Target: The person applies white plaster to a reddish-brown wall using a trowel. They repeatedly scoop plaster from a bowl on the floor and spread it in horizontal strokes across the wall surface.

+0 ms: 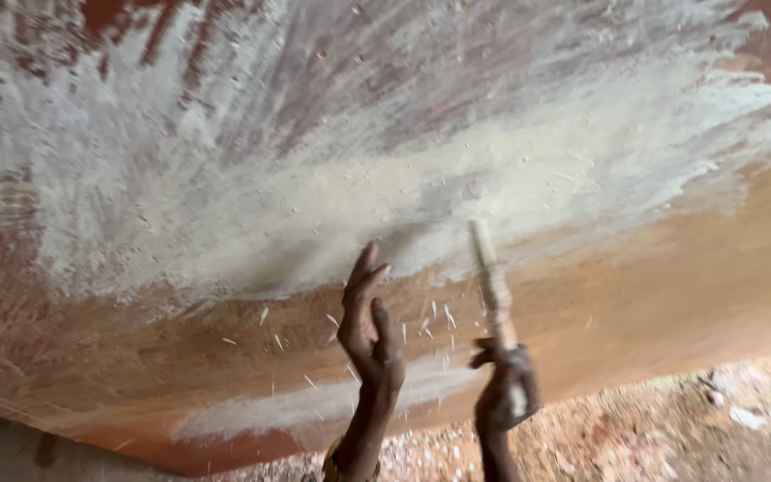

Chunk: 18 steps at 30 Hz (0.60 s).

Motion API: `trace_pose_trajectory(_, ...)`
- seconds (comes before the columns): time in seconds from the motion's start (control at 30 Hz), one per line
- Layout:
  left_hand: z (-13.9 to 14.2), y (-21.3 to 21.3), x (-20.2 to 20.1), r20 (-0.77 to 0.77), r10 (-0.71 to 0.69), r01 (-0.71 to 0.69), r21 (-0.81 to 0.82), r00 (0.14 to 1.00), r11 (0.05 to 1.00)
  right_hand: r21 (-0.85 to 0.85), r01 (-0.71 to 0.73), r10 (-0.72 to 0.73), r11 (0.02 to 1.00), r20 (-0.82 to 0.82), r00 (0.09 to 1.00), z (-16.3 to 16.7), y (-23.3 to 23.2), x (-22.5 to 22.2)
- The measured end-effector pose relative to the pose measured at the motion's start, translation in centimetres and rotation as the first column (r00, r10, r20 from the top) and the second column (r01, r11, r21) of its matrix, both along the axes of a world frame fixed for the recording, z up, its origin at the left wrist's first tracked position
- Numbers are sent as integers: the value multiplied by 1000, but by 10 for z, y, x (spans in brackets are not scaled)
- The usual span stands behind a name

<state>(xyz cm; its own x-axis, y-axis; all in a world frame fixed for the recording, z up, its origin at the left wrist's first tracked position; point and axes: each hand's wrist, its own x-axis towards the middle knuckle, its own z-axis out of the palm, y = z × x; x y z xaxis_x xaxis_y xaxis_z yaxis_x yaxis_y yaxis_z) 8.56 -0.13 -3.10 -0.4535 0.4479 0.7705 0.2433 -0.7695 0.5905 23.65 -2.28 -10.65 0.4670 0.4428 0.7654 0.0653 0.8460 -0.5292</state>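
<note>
Gripping a pale stick point(493, 286) upright, right hand point(506, 393) below

Left hand point(369, 332) beside right hand point(505, 393) with stick point(491, 281), both beneath overhanging hull point(225, 178), ground point(671, 428) below

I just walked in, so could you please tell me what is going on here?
A person works under a large curved surface, reddish-brown with wide pale, scraped or coated patches. The right hand grips a pale stick-like tool pointing up at it. The left hand is raised, open, beside it. Pale flecks dot the surface nearby.
</note>
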Motion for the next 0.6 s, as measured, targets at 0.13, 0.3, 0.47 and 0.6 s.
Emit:
trace_pose_trajectory(0.13,-5,6,35,-81,-108,110,21,991,994,-198,70,-125,978,-280,952,-21,-21,61)
trace_pose_trajectory(0.3,-54,0,79,-244,-289,207,-310,926,928,-464,229,-382,856,-268,885,-67,-102,120)
trace_pose_trajectory(0.47,-140,12,123,-443,-531,200,-602,723,773,-760,285,-672,584,-255,695,-126,-215,138)
trace_pose_trajectory(0.6,-241,-26,137,-498,-733,167,-763,464,625,-863,208,-781,461,-283,556,-191,-294,140)
